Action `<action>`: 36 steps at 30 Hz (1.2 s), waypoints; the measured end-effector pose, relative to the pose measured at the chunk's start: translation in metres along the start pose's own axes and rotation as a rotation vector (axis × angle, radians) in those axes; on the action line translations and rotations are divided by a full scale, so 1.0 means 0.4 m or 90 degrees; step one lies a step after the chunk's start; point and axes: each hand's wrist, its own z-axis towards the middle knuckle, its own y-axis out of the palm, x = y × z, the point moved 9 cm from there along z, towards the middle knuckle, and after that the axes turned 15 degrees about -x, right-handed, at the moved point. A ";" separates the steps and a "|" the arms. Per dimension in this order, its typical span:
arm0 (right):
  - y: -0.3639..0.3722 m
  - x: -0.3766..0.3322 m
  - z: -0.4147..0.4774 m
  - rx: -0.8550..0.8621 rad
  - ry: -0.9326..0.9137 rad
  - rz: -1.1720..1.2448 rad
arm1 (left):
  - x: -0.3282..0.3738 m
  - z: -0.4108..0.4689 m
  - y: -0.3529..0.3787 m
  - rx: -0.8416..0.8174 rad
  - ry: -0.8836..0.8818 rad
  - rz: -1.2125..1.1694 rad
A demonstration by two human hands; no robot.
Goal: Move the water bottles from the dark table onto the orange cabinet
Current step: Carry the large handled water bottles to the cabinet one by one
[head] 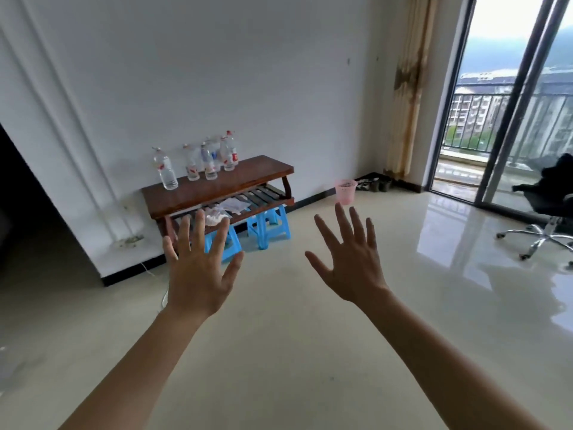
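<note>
Several clear water bottles stand on a dark brown wooden table [248, 178] against the white wall: one alone at the left end [166, 170], a cluster further right [208, 164], and the tallest with a red cap [229, 153]. My left hand [198, 274] and my right hand [353, 259] are held out in front of me, fingers spread, holding nothing, well short of the table. No orange cabinet is in view.
Two blue plastic stools [269, 226] stand under the table, and papers lie on its slatted lower shelf [229, 207]. A pink waste basket [345, 191] sits by the wall. A black office chair [548, 206] stands at right near the glass balcony door. Glossy tile floor lies between.
</note>
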 end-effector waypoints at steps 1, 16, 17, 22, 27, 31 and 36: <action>0.016 -0.008 0.051 -0.004 -0.020 0.010 | -0.020 0.028 0.007 0.003 -0.018 0.004; 0.393 -0.248 0.868 -0.010 -0.204 0.031 | -0.508 0.590 0.322 -0.010 -0.181 0.044; 0.413 -0.261 0.929 -0.025 -0.196 0.033 | -0.545 0.647 0.344 -0.025 -0.191 0.037; 0.533 -0.293 1.207 -0.066 -0.197 0.017 | -0.702 0.911 0.454 -0.070 -0.215 0.026; 0.687 -0.263 1.455 -0.100 -0.181 0.025 | -0.812 1.139 0.603 -0.107 -0.211 0.026; 0.838 -0.260 1.656 -0.125 -0.184 0.012 | -0.891 1.328 0.727 -0.124 -0.222 0.053; 1.031 -0.284 1.967 -0.155 -0.208 0.028 | -1.006 1.596 0.888 -0.168 -0.252 0.081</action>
